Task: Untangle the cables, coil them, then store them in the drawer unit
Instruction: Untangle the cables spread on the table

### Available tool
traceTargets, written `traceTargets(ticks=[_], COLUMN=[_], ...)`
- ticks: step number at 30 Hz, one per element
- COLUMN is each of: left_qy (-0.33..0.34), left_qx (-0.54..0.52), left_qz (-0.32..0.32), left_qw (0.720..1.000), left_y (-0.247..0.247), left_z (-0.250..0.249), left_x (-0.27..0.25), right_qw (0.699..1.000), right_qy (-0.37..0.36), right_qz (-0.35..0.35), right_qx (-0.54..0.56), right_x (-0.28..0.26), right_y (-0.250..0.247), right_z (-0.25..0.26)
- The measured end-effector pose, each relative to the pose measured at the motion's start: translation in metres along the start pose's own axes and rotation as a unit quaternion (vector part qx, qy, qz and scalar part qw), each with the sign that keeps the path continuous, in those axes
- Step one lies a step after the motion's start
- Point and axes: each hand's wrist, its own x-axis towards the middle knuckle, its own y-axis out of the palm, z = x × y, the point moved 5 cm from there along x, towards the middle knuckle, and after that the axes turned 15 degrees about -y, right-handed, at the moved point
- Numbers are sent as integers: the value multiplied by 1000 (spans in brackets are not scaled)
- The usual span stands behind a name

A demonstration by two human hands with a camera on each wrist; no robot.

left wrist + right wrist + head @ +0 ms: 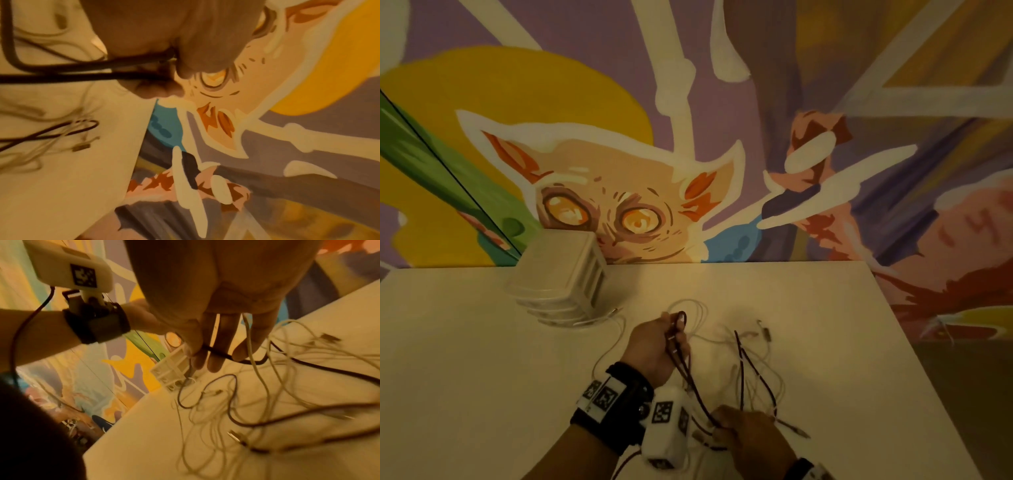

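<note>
Head: left hand [654, 349] gripped dark cable [688, 373] loops; white cables [760, 373] tangled on counter [482, 377], drawers [561, 281] at 10 o'clock. Left wrist: fingers [185, 68] pinched dark cable. Right wrist: right hand [222, 308] pinched it too. Nothing stored yet.

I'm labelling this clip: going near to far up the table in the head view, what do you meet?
Right hand → left hand, gripping the dark cable → drawer unit → mural wall.
</note>
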Motion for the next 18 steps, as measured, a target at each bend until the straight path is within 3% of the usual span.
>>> traceTargets(ticks=[3, 9, 11, 13, 15, 18], left_qy=[84, 204, 218, 218, 217, 182], left_qx=[31, 50, 47, 62, 91, 122], left_qz=[-31, -45, -26, -8, 5, 34], left_qw=[995, 977, 974, 974, 972, 975], left_y=[1, -2, -5, -4, 0, 8], left_z=[-30, -66, -75, -76, -69, -52], left_x=[-4, -22, -28, -36, -42, -48], right_qw=[999, 990, 985, 978, 966, 973], right_qy=[23, 12, -22, 1, -5, -44], right_qz=[33, -20, -42, -25, -57, -124], right_qx=[-13, -140, -165, -206, -250, -189], right_x=[-18, -27, -32, -36, -40, -31], right_y=[15, 3, 4, 6, -10, -29], right_z=[-31, -54, -69, -73, -42, 4])
